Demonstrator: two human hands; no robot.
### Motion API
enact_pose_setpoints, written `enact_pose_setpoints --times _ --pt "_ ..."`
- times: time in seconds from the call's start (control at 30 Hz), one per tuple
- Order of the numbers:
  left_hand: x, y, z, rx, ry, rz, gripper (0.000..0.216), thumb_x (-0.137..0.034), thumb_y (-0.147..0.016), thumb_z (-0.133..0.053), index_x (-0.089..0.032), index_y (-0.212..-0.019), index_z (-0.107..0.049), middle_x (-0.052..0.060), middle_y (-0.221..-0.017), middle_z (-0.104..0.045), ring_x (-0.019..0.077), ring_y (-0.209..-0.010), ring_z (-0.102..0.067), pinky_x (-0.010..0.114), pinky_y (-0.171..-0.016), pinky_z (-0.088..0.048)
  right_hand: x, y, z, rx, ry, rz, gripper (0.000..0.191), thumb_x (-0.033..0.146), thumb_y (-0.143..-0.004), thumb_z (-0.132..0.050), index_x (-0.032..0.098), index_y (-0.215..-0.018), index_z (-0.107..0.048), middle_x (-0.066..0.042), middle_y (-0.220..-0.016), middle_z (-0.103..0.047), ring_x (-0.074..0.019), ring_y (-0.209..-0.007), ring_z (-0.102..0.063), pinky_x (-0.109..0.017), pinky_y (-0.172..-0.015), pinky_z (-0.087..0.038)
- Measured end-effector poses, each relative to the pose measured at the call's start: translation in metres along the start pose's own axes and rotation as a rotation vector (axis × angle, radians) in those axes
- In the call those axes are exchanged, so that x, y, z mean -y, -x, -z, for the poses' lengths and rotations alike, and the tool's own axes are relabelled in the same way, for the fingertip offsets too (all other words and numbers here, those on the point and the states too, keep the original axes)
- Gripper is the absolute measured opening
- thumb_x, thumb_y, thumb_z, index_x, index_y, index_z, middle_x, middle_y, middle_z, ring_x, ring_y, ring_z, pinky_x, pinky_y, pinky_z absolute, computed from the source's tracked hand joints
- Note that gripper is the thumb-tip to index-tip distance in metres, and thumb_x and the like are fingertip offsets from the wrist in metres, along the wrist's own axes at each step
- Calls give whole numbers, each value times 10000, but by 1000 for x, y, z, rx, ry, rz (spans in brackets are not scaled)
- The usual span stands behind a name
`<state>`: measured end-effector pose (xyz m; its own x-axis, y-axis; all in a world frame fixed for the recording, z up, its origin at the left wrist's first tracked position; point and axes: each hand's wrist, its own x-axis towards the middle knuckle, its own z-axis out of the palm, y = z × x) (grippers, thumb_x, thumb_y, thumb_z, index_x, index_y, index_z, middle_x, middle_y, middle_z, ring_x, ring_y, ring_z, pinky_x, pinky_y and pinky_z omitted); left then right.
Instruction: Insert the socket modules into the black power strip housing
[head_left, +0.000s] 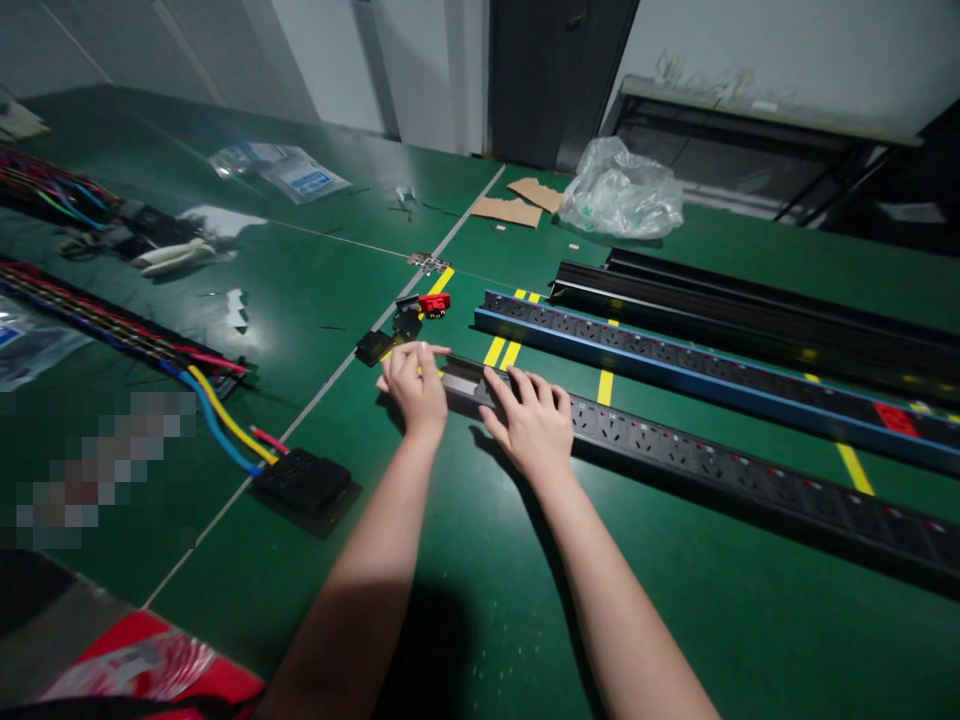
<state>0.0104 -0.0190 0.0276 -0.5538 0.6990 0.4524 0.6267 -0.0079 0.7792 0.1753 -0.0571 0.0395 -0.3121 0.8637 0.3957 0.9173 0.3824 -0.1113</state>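
A long black power strip (660,440) with a row of sockets runs from the middle of the green table out past the right edge. At its left end, my left hand (418,388) has its fingers curled together; what they hold, if anything, is hidden. My right hand (534,422) lies over the strip a little further right, fingers across the top and thumb on the near side. Between the hands shows a plain, socketless end section (463,376). Just beyond my left hand are a small black block (373,347) and a red connector piece (435,305).
Behind lies a blue-edged power strip (637,352), then dark metal profiles (750,315). A clear plastic bag (622,190) and torn cardboard (507,211) sit at the back. Leftward are a wired strip (97,315) and a black socket block (304,482) with coloured wires.
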Motion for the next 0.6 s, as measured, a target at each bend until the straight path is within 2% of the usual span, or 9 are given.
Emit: enact_pose_setpoints --times 0.1,0.17,0.27,0.33,0.43,0.53,0.6 --pt "13 -12 -1 -128 -28 69 325 -380 -962 -397 -224 -1054 -667 98 -1154 -590 253 -1157 -498 407 -1066 -304 4 -1 -3 -2 -1 -28 473 527 -951 -465 372 -1398 -486 -46 -1377 -558 -272 -1197 -455 -461 -996 -267" --pt "22 -18 -1 -171 -80 83 311 -341 -929 -465 -225 -1185 -597 112 -1277 -549 264 -1248 -460 428 -1110 -273 9 -2 -6 -17 -1 -60 461 524 -943 -483 354 -1369 -519 -62 -1352 -571 -282 -1186 -452 -470 -997 -262" --pt "34 -23 1 -160 -204 145 547 -273 -846 -573 -236 -1377 -445 133 -1502 -382 321 -1393 -328 511 -1144 -229 17 -4 -12 -58 -15 -127 438 529 -941 -481 320 -1314 -572 -84 -1308 -590 -292 -1185 -449 -463 -983 -270" --pt "37 -23 1 -82 -270 182 698 -250 -807 -614 -231 -1452 -345 153 -1572 -275 361 -1441 -241 572 -1139 -220 20 -5 -15 -88 -37 -166 391 496 -956 -462 320 -1281 -594 -79 -1280 -602 -279 -1177 -459 -449 -978 -271" --pt "36 -21 2 34 -334 147 732 -268 -790 -647 -216 -1450 -334 184 -1560 -289 391 -1440 -228 628 -1111 -237 21 -5 -15 -101 -59 -179 386 457 -969 -445 319 -1306 -572 -71 -1272 -601 -257 -1169 -469 -430 -982 -269" --pt "31 -19 1 0 -394 134 586 -304 -774 -676 -209 -1315 -472 188 -1436 -422 405 -1351 -344 624 -1062 -308 23 -8 -13 -94 -61 -210 469 489 -957 -443 257 -1356 -526 -92 -1256 -601 -261 -1149 -475 -441 -991 -267" --pt "29 -19 1 -20 -402 148 496 -286 -752 -698 -192 -1207 -523 180 -1332 -473 380 -1290 -406 576 -1050 -349 25 -12 -11 -85 -57 -256 496 520 -937 -456 212 -1315 -549 -110 -1213 -613 -273 -1113 -484 -472 -1012 -252"
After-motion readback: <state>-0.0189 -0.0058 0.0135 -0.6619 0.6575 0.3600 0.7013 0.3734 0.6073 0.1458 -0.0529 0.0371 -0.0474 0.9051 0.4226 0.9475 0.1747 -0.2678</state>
